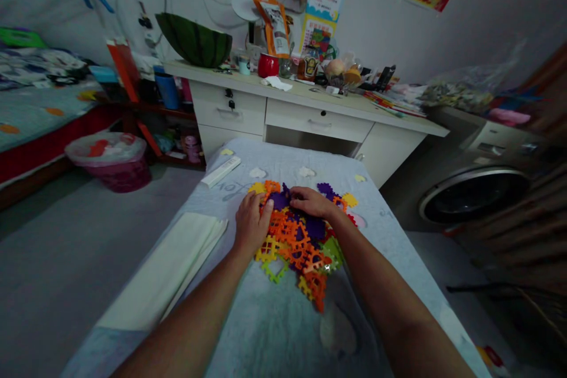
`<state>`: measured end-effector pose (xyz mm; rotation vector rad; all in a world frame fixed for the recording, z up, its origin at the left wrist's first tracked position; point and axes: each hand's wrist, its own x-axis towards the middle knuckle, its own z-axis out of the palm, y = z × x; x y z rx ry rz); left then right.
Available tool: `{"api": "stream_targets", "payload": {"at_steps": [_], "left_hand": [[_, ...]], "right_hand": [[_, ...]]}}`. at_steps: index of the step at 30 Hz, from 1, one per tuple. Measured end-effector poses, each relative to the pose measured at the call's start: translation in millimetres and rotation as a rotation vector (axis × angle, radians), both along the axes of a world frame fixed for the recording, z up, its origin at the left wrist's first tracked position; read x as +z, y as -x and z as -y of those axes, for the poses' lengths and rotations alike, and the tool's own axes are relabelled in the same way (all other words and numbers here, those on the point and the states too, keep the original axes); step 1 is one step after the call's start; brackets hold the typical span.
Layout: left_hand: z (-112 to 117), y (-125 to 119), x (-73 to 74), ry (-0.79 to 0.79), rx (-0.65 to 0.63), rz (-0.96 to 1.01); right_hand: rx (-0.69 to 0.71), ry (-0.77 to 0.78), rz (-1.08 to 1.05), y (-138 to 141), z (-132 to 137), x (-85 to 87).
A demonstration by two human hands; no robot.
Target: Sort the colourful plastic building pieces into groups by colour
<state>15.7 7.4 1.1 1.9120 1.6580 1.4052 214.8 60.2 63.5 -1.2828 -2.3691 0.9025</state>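
Note:
A heap of interlocking plastic tiles (295, 233) in orange, purple, yellow, green and red lies on the cloth-covered surface (274, 331). My left hand (252, 221) is at the heap's left side, its thumb and fingers closed at the edge of a flat purple tile (279, 201). From the right, my right hand (312, 202) pinches a purple tile (286, 192) that stands on edge against the flat one. Its fingertips partly cover that tile. A yellow tile (257, 188) and an orange tile (271, 186) lie just beyond my left fingers.
A folded white cloth (172, 266) and a white narrow box (221, 172) lie on the left side of the surface. Behind stands a white desk (319, 115) bearing a cut watermelon (195, 41) and a red cup (268, 65). A washing machine (469, 171) is at right, a pink bin (115, 168) at left.

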Motion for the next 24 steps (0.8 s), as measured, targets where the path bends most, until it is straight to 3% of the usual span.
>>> {"api": "stream_targets", "payload": {"at_steps": [4,10,16,24], "left_hand": [[1,1,1.0,0.005,0.002,0.074],[3,4,3.5,-0.013,-0.037,0.086],[7,0,5.8,0.052,-0.055,-0.037],[14,-4,9.8,0.059,-0.186,-0.182]], "right_hand": [[0.085,-0.051,-0.063,3,24,5.2],[0.138,-0.279,0.072,-6,79,17.5],[-0.010,-0.274,0.199,-23,130,3.3],[-0.133,-0.354,0.202,-35,130,-19.9]]}}
